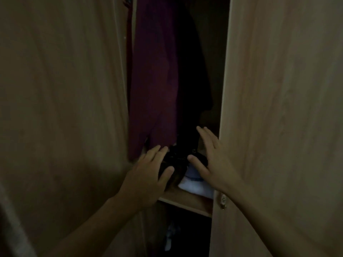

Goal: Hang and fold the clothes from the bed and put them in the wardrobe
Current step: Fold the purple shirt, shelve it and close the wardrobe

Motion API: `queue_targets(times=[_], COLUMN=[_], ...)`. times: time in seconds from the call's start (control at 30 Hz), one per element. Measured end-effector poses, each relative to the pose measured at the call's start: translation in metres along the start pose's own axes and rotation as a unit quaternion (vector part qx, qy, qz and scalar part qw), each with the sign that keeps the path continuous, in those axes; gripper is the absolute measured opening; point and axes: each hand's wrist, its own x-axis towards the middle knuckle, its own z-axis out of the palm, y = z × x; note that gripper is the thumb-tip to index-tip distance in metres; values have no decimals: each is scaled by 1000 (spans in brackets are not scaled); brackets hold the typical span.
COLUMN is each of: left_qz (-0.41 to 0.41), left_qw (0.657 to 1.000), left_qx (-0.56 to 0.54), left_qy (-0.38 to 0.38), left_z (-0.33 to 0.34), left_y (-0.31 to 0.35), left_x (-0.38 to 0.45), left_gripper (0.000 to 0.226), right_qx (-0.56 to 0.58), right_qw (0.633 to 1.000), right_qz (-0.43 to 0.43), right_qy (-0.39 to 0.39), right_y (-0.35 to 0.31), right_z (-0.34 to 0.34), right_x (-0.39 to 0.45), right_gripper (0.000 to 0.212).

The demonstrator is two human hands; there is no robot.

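Both my hands reach into the narrow gap of the wardrobe. My left hand (148,170) lies flat with straight fingers against the left side of a dark folded garment (176,160) on the wooden shelf (185,200). My right hand (209,156) is spread open on the garment's right side, thumb touching its front. The dark garment sits on top of a folded white and pale blue piece (196,184). A purple garment (156,80) and a black one (193,71) hang above the shelf.
The left wardrobe door (61,108) and the right door (282,108) frame the gap closely. A small knob (223,200) sits on the right door's edge beside my right wrist. Below the shelf a dark compartment holds something pale (171,236). The scene is dim.
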Motion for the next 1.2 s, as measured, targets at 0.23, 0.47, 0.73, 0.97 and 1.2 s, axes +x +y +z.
queue_targets(times=[0.23, 0.47, 0.73, 0.97, 1.2], left_qz=[3, 57, 119, 132, 112], left_qw=[1000, 996, 989, 987, 978], left_qx=[-9, -65, -82, -48, 11], left_qy=[21, 22, 43, 82, 175], left_z=[-69, -122, -165, -199, -220], left_y=[-43, -97, -137, -145, -165], left_x=[-46, -90, -133, -139, -138], left_gripper=[76, 91, 78, 75, 67], right_qx=[-12, -38, -73, -83, -60], right_qw=[1000, 999, 995, 993, 995], right_qz=[-7, 24, 61, 66, 55], right_qy=[-1, -18, -43, -54, -53], right_y=[-90, -182, -261, -290, -309], right_z=[23, 50, 69, 69, 82], right_x=[9, -5, -21, -11, -1], right_gripper=[79, 74, 70, 69, 71])
